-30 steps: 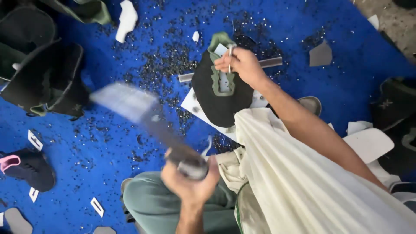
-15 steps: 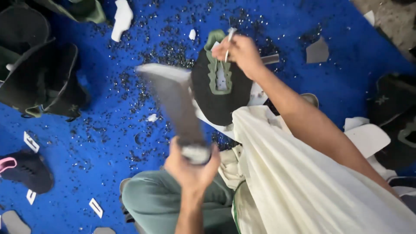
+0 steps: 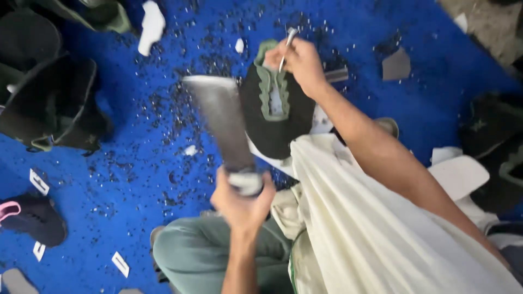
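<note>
The left hand (image 3: pixel 242 198) is clenched round the wrapped handle of a broad, flat grey metal blade (image 3: pixel 218 120), raised at about eleven o'clock from the black shoe upper with green lace panel (image 3: pixel 275 109). That upper rests over the lap, at twelve o'clock from the knee.

The right hand (image 3: pixel 299 65) pinches a thin pale metal pin (image 3: pixel 287 46) at the upper's top edge; this looks like a striking step, and the next move would need the blade to meet the pin squarely. The blade is motion-blurred, and the pin's tip is hidden.

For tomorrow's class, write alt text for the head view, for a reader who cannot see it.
The left hand holds a broad flat blade by its handle, while the right hand pinches a thin metal piece over a black and green shoe upper, above a littered blue mat.
</note>
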